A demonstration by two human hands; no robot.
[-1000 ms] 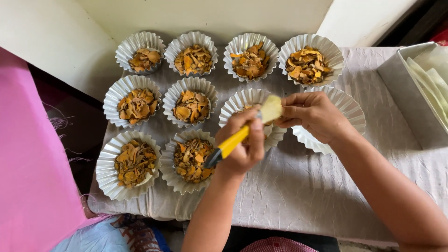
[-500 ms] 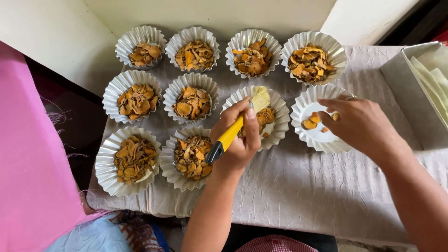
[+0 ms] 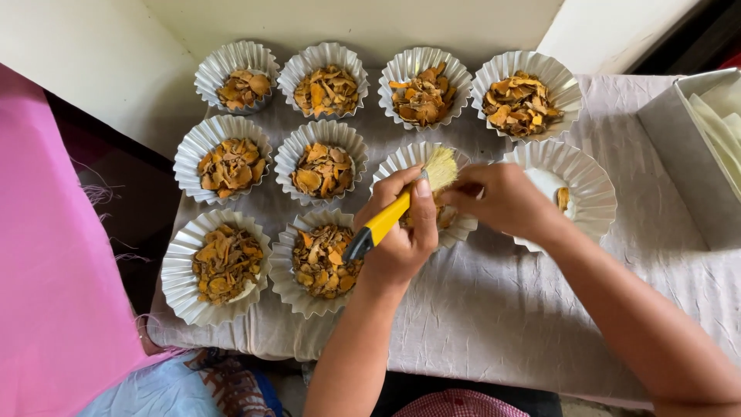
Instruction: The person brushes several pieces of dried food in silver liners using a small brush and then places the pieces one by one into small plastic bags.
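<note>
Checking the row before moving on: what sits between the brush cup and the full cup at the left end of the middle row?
In the head view, one more fluted foil cup heaped with orange-brown dried slices sits between them.

We are looking down on a cloth-covered table (image 3: 494, 309) bearing fluted paper cups in rows. Four filled cups are sitting along the back row, near the wall (image 3: 370, 23). Two are lying in the middle row at left, two more in the front row below them — the front-left cup (image 3: 218, 266) beside the front-right cup (image 3: 316, 262). Right of the middle pair, the left hand (image 3: 401, 232) and right hand (image 3: 505, 202) are meeting over a cup (image 3: 432, 193), the brush (image 3: 401, 205) in the left hand. Further right a nearly empty cup (image 3: 567, 189) is lying, and a tray (image 3: 695, 147) is sitting at the table's right edge.
</note>
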